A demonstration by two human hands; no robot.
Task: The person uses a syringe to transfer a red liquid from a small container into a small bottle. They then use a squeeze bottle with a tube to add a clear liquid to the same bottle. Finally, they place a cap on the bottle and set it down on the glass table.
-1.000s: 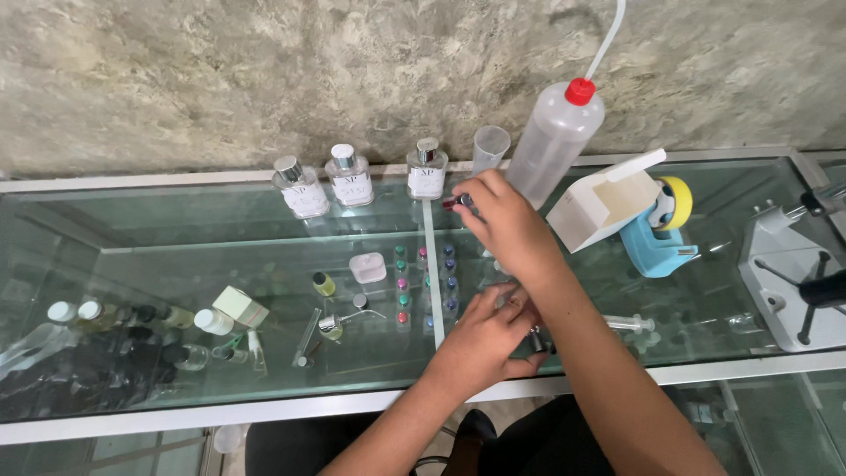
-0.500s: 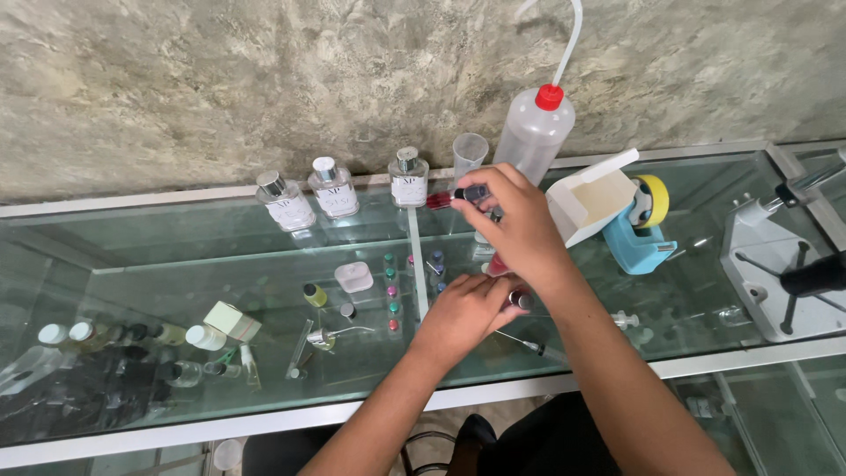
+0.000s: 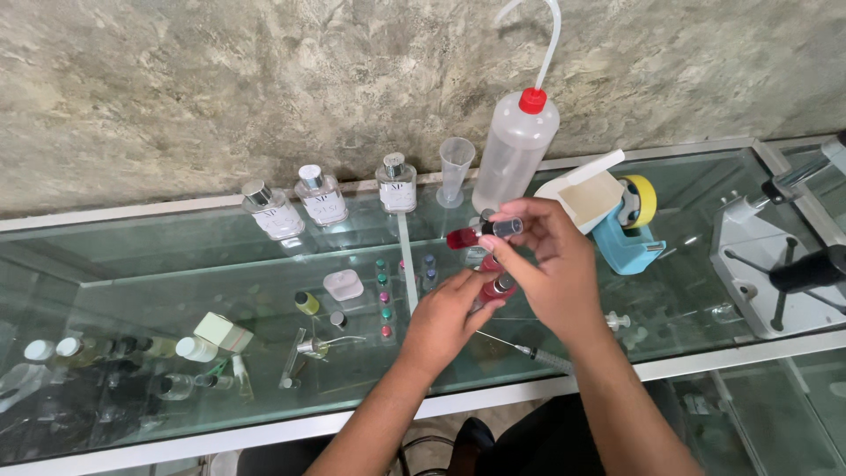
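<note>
Red-filled small vial (image 3: 476,234) pinched sideways in right hand (image 3: 551,273) fingertips, above glass counter (image 3: 176,264). Second red vial (image 3: 496,287) gripped in closed left hand (image 3: 445,319) just below. Syringe (image 3: 538,354) lying near front edge; wash bottle (image 3: 513,150) upright behind, by wall.

My glass display counter (image 3: 176,256) carried three square perfume bottles (image 3: 322,196), a plastic measuring cup (image 3: 455,167), a red-capped wash bottle (image 3: 511,150), a blue tape dispenser (image 3: 627,231) and a syringe (image 3: 538,354).
</note>
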